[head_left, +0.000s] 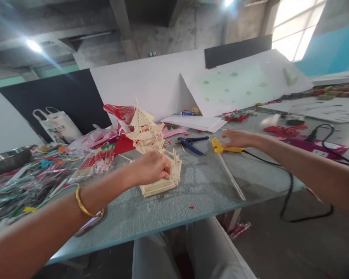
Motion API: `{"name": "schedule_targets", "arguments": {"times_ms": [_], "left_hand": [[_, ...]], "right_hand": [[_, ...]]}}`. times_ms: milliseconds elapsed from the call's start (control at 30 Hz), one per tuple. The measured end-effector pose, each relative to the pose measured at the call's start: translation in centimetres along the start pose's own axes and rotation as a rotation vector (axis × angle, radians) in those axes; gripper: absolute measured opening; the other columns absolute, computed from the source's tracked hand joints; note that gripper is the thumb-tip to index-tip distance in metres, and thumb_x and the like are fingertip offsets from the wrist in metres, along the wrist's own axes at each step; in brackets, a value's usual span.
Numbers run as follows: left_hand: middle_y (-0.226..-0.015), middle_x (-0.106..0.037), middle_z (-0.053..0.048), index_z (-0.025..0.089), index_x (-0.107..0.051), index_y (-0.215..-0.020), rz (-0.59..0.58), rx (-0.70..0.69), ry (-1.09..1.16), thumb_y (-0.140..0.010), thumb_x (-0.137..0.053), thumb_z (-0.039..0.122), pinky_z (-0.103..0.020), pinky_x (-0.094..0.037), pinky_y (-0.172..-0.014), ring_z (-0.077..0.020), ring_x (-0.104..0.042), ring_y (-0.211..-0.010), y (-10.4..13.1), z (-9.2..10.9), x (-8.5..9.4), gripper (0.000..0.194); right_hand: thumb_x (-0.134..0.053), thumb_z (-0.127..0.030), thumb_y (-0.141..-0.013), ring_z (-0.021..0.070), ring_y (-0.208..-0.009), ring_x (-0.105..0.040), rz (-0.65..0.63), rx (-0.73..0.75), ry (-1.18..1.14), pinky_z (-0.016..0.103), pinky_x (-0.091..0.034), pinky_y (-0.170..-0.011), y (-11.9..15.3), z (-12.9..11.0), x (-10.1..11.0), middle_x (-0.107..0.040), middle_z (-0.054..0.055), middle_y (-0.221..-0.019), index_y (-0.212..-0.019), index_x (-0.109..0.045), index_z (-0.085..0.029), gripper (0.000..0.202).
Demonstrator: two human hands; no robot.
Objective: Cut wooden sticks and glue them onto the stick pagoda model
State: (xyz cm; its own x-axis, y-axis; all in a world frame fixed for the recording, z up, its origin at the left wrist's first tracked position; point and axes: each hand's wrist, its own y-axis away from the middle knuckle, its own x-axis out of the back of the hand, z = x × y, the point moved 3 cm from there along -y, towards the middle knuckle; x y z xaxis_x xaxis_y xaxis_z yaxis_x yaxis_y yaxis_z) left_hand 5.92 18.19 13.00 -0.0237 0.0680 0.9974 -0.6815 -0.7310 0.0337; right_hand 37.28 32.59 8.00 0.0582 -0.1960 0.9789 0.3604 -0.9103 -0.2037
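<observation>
A small tiered pagoda model (145, 133) built of pale wooden sticks stands upright on the table. My left hand (154, 167) is closed in front of its lower tier and hides part of it. What those fingers hold, if anything, is hidden. A yellow glue gun (217, 145) lies on the table to the right, with a clear glue stick (232, 177) pointing toward the table's front edge. Just over its handle is my right hand (240, 138), fingers apart and not wrapped round it. Blue-handled pliers (192, 145) lie between the model and the glue gun.
Plastic-wrapped craft materials (95, 162) and loose scraps crowd the left. A white tote bag (57, 126) stands behind them. White sheets (194, 122) lie at the back. A black cord (291, 186) hangs over the front edge, and a purple box (322, 147) sits far right.
</observation>
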Motion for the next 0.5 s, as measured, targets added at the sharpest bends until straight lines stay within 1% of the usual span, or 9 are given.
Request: {"name": "schedule_targets", "arguments": {"times_ms": [67, 133, 233, 333, 400, 500], "left_hand": [[-0.065, -0.069, -0.002, 0.015, -0.072, -0.075, -0.030, 0.005, 0.002, -0.073, -0.062, 0.015, -0.022, -0.038, -0.059, -0.0115, -0.059, -0.060, -0.2, 0.0, -0.3, 0.010], [-0.066, -0.070, -0.002, 0.015, -0.072, -0.074, -0.050, 0.002, 0.007, -0.072, -0.062, 0.014, -0.023, -0.038, -0.059, -0.0121, -0.060, -0.061, -0.4, -0.1, -0.6, 0.010], [-0.065, -0.070, -0.002, 0.016, -0.072, -0.072, -0.069, -0.008, 0.014, -0.071, -0.062, 0.013, -0.022, -0.038, -0.058, -0.0120, -0.060, -0.060, -0.6, -0.4, -0.9, 0.011], [-0.065, -0.070, -0.001, 0.017, -0.071, -0.071, -0.082, -0.018, 0.015, -0.070, -0.062, 0.013, -0.022, -0.038, -0.058, -0.0118, -0.060, -0.060, -0.6, -0.6, -1.2, 0.010], [-0.066, -0.070, -0.001, 0.017, -0.071, -0.070, -0.086, -0.024, 0.014, -0.070, -0.062, 0.013, -0.022, -0.037, -0.058, -0.0119, -0.060, -0.061, -0.6, -0.8, -1.4, 0.009], [-0.067, -0.071, -0.002, 0.016, -0.071, -0.071, -0.086, -0.030, 0.013, -0.070, -0.062, 0.013, -0.022, -0.037, -0.058, -0.0122, -0.060, -0.062, -0.6, -1.1, -1.6, 0.009]], "right_hand": [[-0.059, -0.033, -0.074, 0.0286, -0.088, -0.058, -0.002, 0.026, 0.002, 0.033, -0.041, -0.072, 0.3, -1.3, 1.0, -0.062, 0.022, -0.103, -0.101, -0.063, -0.003, 0.041], [-0.052, -0.035, -0.080, 0.0283, -0.092, -0.056, 0.011, 0.081, -0.005, 0.034, -0.039, -0.077, 0.6, -3.2, 2.1, -0.060, 0.022, -0.106, -0.106, -0.060, -0.002, 0.043], [-0.049, -0.033, -0.083, 0.0257, -0.093, -0.055, 0.036, 0.191, -0.027, 0.033, -0.037, -0.082, 1.2, -6.2, 3.2, -0.060, 0.019, -0.105, -0.107, -0.060, -0.004, 0.040], [-0.049, -0.032, -0.083, 0.0245, -0.093, -0.055, 0.051, 0.291, -0.054, 0.033, -0.037, -0.083, 1.6, -8.5, 3.7, -0.061, 0.018, -0.104, -0.106, -0.060, -0.006, 0.036], [-0.049, -0.032, -0.083, 0.0250, -0.093, -0.055, 0.068, 0.343, -0.067, 0.034, -0.038, -0.083, 1.8, -9.6, 3.9, -0.061, 0.018, -0.104, -0.105, -0.060, -0.006, 0.036], [-0.047, -0.034, -0.084, 0.0260, -0.094, -0.055, 0.081, 0.385, -0.069, 0.035, -0.038, -0.083, 1.9, -10.4, 4.1, -0.061, 0.017, -0.103, -0.103, -0.060, -0.007, 0.036]]}}
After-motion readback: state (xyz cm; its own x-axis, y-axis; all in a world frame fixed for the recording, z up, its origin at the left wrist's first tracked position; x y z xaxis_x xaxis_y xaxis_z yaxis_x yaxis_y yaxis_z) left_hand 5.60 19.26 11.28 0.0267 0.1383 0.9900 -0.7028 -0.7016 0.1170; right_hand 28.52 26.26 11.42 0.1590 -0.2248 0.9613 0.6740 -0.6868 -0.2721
